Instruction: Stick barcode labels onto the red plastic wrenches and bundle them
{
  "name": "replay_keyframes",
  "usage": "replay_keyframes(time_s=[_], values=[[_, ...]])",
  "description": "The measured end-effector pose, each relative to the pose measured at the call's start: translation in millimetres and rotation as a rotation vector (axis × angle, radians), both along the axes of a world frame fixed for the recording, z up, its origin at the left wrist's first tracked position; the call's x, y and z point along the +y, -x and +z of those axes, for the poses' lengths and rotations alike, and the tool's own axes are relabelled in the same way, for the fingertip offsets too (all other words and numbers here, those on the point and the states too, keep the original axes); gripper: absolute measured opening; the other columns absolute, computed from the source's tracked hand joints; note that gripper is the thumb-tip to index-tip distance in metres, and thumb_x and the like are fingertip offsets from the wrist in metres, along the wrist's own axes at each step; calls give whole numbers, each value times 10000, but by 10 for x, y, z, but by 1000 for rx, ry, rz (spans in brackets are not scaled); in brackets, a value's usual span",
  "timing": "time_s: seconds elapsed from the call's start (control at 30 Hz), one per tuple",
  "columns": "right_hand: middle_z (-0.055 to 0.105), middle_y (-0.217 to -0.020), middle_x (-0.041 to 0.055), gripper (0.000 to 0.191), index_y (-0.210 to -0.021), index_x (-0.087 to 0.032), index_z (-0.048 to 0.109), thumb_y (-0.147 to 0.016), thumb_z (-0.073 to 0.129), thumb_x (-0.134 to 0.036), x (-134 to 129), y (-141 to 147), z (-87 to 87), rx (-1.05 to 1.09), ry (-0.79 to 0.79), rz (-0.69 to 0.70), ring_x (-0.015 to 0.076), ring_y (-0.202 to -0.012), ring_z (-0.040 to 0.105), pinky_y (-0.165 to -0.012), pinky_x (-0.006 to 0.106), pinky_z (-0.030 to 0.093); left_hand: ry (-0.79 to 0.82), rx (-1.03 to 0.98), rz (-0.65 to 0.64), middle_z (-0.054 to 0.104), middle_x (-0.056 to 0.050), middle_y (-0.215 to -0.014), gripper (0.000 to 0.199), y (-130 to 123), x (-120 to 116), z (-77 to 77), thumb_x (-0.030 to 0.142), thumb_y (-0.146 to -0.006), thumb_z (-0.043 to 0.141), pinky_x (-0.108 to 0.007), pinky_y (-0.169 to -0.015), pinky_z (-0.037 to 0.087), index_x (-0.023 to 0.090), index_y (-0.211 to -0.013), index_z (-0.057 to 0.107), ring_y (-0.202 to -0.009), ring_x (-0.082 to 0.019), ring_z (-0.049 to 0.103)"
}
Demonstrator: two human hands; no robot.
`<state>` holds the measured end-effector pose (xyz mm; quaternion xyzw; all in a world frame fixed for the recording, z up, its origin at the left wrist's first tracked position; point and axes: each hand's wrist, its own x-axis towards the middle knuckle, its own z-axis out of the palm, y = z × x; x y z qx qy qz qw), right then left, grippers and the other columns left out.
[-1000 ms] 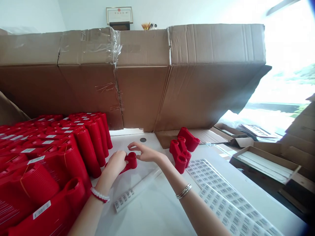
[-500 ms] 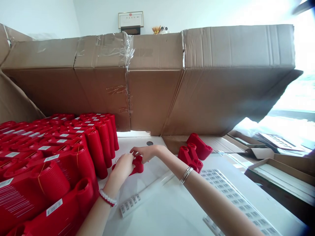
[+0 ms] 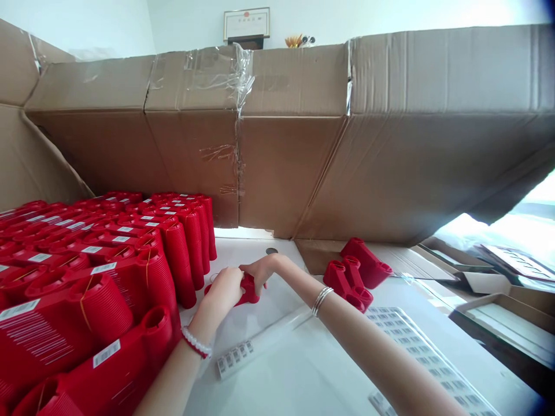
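Note:
Beyond the strip of labels, my left hand (image 3: 228, 287) is closed around a small red bundle with rounded ends (image 3: 250, 296). My right hand (image 3: 263, 270) reaches across from the right, its fingers bent onto the top of the same bundle. My fingers and the left hand's back hide much of it, and its exact kind does not show. A thin loop is faintly visible beside the left hand. To the left stand rows of red bundles (image 3: 167, 341) with white barcode labels, several with rubber bands round their ends.
Loose red pieces (image 3: 366, 263) lie to the right of my hands. Barcode label sheets (image 3: 416, 346) and a label strip (image 3: 235, 358) rest on the white table (image 3: 277, 381). A large cardboard wall (image 3: 277, 173) leans behind. Open boxes (image 3: 503, 323) sit at far right.
The view has shifted, so everything appears further right. My right hand's fingers have moved further over the red bundle, beside the left hand.

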<state>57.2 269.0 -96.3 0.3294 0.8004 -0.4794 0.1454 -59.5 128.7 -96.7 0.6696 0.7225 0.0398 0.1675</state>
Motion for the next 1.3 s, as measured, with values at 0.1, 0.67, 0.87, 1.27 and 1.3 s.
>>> replay_keyframes(time_s=[0.1,0.67,0.87,1.27,1.3], values=[[672,-1209,93,329,-1274,-158,627,-993,661,-326,-68,-173,-88,98,69,19,218,-984,694,-833,411,606,-3,-5,-2,665,-94,-1256,323,12,6,-5,359,-967,664,-456,-933,574,180,-1235,645,-1103,-247,668],[623,-1325,110,391,-1335,-175,599,-975,682,-302,-333,-526,-835,489,-199,-92,268,-1134,649,-941,485,568,39,-58,61,669,-91,-1243,310,90,67,-138,372,-976,649,-441,-913,582,186,-1224,649,-1069,-235,674],[655,-1249,98,358,-1303,-169,613,-988,663,-333,-363,-532,-831,452,-345,-66,240,-1047,674,-894,452,582,39,-41,49,673,-89,-1231,312,81,36,-128,375,-978,646,-437,-901,586,180,-1221,649,-1053,-232,678],[649,-1246,99,345,-1289,-169,615,-993,653,-342,-465,-472,-749,440,-488,-56,230,-1024,673,-857,424,592,-79,-62,-104,653,-101,-1279,359,-94,-119,-30,371,-975,648,-469,-935,574,186,-1282,618,-1091,-245,666],[646,-1254,101,353,-1296,-168,612,-992,655,-341,-468,-466,-751,444,-491,-55,235,-1035,671,-863,430,591,-92,-62,-106,654,-102,-1274,363,-122,-118,-37,374,-976,646,-472,-934,574,182,-1283,617,-1088,-246,667]])
